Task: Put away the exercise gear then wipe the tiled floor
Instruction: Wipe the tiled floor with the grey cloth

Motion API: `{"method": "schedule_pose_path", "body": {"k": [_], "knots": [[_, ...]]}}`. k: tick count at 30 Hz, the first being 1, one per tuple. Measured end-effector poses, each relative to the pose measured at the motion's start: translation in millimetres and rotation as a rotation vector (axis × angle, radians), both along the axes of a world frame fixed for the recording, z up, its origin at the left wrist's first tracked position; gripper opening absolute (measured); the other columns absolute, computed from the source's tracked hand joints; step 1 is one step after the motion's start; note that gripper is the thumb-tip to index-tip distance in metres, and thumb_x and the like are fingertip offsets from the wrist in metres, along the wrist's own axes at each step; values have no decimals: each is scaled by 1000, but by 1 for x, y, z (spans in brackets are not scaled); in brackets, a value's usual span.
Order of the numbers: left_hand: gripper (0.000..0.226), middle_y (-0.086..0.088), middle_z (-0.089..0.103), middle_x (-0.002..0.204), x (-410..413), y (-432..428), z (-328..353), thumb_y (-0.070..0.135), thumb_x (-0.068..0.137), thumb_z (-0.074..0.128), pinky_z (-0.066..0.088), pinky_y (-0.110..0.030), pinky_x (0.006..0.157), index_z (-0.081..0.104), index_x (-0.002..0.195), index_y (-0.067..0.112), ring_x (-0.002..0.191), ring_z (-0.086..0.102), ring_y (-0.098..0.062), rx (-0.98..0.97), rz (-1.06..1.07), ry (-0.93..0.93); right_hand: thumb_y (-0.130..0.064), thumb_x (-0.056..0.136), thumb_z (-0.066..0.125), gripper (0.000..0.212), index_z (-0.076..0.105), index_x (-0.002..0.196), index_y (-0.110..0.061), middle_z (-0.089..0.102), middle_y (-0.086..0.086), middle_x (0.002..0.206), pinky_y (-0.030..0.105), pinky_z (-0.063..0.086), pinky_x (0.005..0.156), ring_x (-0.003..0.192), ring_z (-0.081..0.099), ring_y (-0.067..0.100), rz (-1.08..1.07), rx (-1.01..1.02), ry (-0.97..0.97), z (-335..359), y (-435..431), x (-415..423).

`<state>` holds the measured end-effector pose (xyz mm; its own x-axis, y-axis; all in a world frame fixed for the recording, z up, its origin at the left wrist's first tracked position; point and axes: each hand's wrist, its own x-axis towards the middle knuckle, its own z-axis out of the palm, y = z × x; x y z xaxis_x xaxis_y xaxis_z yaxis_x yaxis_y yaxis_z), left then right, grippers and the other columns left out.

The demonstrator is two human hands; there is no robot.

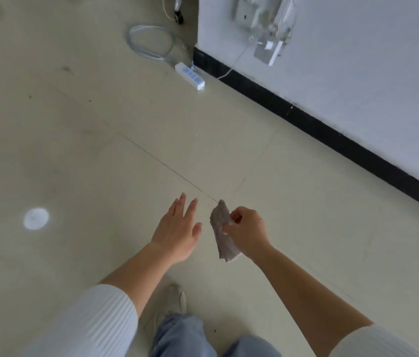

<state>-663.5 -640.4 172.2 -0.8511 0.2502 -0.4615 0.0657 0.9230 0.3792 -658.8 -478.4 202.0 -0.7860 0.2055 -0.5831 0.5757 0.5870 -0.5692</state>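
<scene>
Head view: my right hand (pixel 245 231) pinches a grey cloth (pixel 222 231) hanging lengthwise above the tiled floor (pixel 100 150); left hand (pixel 177 233) flat-fingered, empty, just beside it.

Premises: a plain indoor utility or work room, exact use not determinable. Evidence: pale tiled floor (pixel 100 150), marked and scuffed. White wall (pixel 357 60) with black skirting board (pixel 332 130). Power strip (pixel 190 76) lying on the floor, coiled clear hose (pixel 149 42) near it. Metal bracket (pixel 262 21) fixed to the wall.
</scene>
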Motion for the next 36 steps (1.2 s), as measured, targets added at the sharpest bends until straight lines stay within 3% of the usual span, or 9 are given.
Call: {"method": "schedule_pose_path", "body": {"k": [8, 15, 26, 36], "knots": [[61, -7, -5, 160, 31, -167, 258, 38, 101, 28, 17, -34, 116, -1, 152, 22, 147, 2, -22, -28, 424, 129, -15, 82, 58, 3, 56, 81, -17, 54, -5, 65, 20, 35, 50, 58, 50, 7, 538, 0, 91, 256, -185, -45], [59, -6, -3, 160, 59, -317, 406, 37, 101, 28, 17, -34, 116, 2, 152, 22, 147, 1, -21, -68, 760, 243, -18, 81, 61, 4, 60, 78, -18, 56, -7, 68, 15, 36, 51, 60, 51, 5, 875, -75, 225, 411, -365, -72], [58, -10, 1, 160, 31, -552, 516, 36, 101, 29, 14, -37, 116, 7, 152, 19, 147, 3, -26, -216, 1049, 357, -11, 78, 63, 9, 59, 71, -16, 56, -5, 65, 17, 36, 50, 59, 51, 6, 1121, -185, 395, 538, -619, -136], [58, -12, 3, 159, -152, -739, 563, 36, 100, 30, 16, -39, 116, 10, 152, 17, 146, 5, -28, -280, 1112, 474, -15, 82, 63, 10, 59, 73, -16, 55, -6, 66, 17, 37, 52, 63, 51, 6, 1176, -226, 501, 579, -803, -307]]}}
